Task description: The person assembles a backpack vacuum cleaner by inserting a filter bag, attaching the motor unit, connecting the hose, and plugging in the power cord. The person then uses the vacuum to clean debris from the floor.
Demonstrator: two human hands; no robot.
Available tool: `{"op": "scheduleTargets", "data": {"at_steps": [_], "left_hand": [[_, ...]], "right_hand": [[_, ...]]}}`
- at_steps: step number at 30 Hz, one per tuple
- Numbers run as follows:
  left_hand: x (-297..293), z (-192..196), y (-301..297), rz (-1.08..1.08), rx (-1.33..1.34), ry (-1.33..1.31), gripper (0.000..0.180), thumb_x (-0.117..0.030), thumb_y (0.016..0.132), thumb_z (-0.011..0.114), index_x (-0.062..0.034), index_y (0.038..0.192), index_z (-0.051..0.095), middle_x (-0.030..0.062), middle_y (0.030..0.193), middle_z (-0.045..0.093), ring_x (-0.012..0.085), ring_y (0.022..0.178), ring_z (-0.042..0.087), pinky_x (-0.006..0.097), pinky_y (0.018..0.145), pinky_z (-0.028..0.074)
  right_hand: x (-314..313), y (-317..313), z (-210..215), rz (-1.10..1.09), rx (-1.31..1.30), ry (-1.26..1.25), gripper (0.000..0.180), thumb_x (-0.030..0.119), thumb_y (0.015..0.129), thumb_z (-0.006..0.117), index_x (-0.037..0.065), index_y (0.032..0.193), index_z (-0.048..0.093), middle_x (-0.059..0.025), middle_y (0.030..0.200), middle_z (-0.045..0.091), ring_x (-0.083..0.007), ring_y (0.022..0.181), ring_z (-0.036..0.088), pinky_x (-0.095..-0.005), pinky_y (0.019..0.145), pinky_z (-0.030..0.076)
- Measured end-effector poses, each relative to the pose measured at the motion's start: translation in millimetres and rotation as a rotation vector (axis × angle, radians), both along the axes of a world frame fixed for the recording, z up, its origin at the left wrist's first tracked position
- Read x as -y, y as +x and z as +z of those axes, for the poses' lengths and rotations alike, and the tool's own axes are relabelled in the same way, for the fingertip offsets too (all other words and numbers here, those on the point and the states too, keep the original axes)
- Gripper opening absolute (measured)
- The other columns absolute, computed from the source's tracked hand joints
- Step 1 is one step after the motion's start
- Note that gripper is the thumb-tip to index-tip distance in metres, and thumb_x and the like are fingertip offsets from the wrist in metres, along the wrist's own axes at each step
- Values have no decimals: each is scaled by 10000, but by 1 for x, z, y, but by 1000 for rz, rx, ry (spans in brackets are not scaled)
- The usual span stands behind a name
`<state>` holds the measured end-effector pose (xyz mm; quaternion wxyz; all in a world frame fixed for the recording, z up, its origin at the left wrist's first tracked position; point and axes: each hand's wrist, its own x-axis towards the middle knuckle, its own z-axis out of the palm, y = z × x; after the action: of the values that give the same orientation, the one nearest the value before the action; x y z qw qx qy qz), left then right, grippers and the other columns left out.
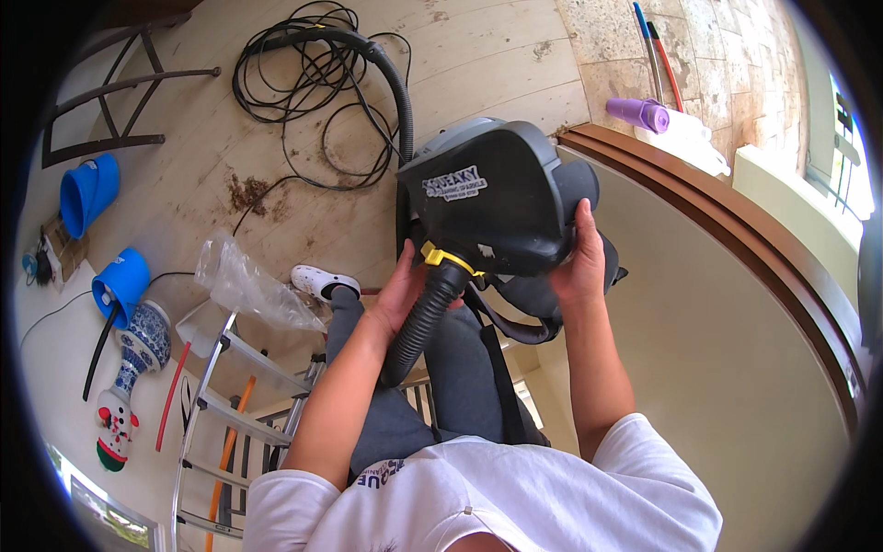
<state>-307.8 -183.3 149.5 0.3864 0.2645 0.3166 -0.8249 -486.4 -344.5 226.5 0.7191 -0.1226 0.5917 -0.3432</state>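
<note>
A black backpack vacuum cleaner [497, 202] hangs in front of my legs, held between both hands. My right hand [581, 258] wraps round the rounded end on its right side, thumb on top. At its lower left, my left hand [397, 293] grips the body beside the yellow clip [448, 258]; some of its fingers are hidden underneath. From that clip a ribbed black hose [421, 324] runs down over my lap. Black straps [529, 329] dangle below the body.
A coiled black cable [276, 92] and a hose wand [322, 37] lie on the floor ahead. At left stand an aluminium ladder [244, 419], blue buckets [90, 195], a patterned vase [147, 333] and a plastic bag [244, 285]. A brown door track [736, 216] curves along the right, with a purple tumbler [636, 114] beyond.
</note>
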Motion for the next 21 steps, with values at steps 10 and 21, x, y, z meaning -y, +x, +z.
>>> {"op": "scheduleTargets", "data": {"at_steps": [10, 21], "left_hand": [[78, 117, 63, -775, 601, -629, 307, -279, 821, 663, -16, 928, 546, 26, 629, 562, 80, 492, 542, 222, 468, 446], [89, 116, 10, -576, 516, -635, 340, -330, 853, 616, -21, 947, 507, 37, 650, 565, 101, 508, 560, 236, 494, 468]], "right_hand": [[-62, -5, -1, -272, -47, 64, 523, 500, 914, 438, 63, 1192, 507, -80, 1150, 573, -235, 1083, 531, -385, 889, 433], [-3, -44, 14, -67, -465, -147, 739, 643, 870, 386, 85, 1346, 303, -125, 1196, 466, -210, 1070, 499, -358, 828, 432]]}}
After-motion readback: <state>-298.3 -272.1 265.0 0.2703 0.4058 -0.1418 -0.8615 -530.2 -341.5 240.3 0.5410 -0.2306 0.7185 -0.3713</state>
